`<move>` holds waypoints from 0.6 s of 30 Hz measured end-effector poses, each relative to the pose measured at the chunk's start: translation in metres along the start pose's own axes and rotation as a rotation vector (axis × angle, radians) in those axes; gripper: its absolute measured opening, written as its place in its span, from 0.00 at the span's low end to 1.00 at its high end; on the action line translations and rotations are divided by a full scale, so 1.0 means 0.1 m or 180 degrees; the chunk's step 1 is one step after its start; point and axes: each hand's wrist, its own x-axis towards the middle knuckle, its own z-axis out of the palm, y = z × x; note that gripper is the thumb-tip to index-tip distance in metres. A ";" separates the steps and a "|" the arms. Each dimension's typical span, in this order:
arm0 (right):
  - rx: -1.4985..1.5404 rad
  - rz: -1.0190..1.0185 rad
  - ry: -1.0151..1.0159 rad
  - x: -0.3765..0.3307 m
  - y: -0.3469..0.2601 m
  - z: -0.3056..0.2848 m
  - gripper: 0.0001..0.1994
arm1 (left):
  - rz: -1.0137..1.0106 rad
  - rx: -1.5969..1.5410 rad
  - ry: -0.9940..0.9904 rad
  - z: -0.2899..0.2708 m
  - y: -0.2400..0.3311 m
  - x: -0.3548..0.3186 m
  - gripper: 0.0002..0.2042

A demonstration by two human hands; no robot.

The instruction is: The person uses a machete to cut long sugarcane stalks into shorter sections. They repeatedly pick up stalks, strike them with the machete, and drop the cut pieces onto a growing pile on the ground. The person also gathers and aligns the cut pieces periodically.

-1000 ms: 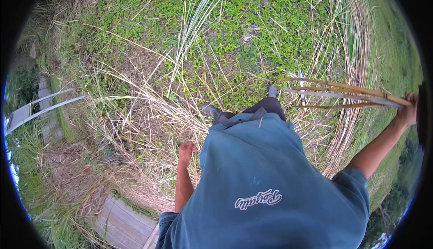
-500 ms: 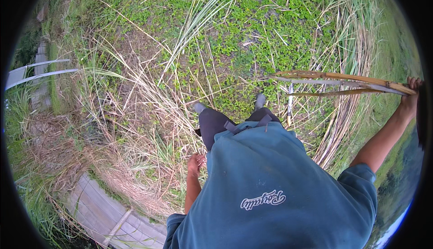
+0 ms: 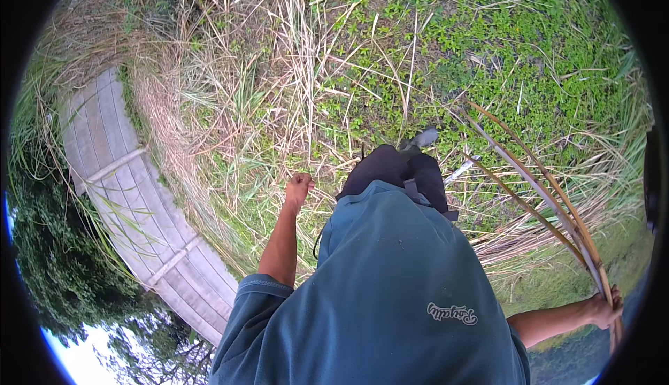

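Out to the far right, my right hand is closed around the lower end of several long, dry yellow-brown stalks. They fan out and slant up and left, toward the ground in front of my legs. My left hand hangs to the left of my body with its fingers curled in, and nothing shows in it. Near my legs is a narrow, pale, blade-like thing; its kind is unclear, and my leg partly hides it.
Low green plants and strewn dry straw cover the ground. A curved walkway of grey slabs runs along the left, with dark trees beyond. Flattened dry grass lies at the right. One grey shoe shows.
The view and my body have turned, bringing the walkway further into sight on the left. My right hand, still gripping the stalks, now appears lower, and the stalks point more upward.
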 end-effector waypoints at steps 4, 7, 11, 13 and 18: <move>0.0409 0.0273 -0.0569 0.20 0.30 -0.07 0.06 | 0.0332 -0.0012 -0.0435 0.21 0.00 0.17 0.12; 0.0049 0.0034 -0.0366 -0.24 0.36 0.26 0.07 | 0.0658 -0.0069 -0.0620 0.37 -0.02 0.20 0.11; -0.0041 0.0175 -0.0420 -0.56 0.36 0.55 0.09 | 0.0307 -0.0079 -0.0437 0.33 -0.26 0.04 0.11; -0.0240 0.0342 -0.0701 -0.70 0.21 0.85 0.10 | 0.0310 -0.0143 -0.0299 0.23 -0.52 -0.07 0.11; 0.0006 0.0172 -0.1547 -0.49 0.09 1.57 0.08 | 0.1365 0.0964 0.0259 0.28 0.08 -0.25 0.12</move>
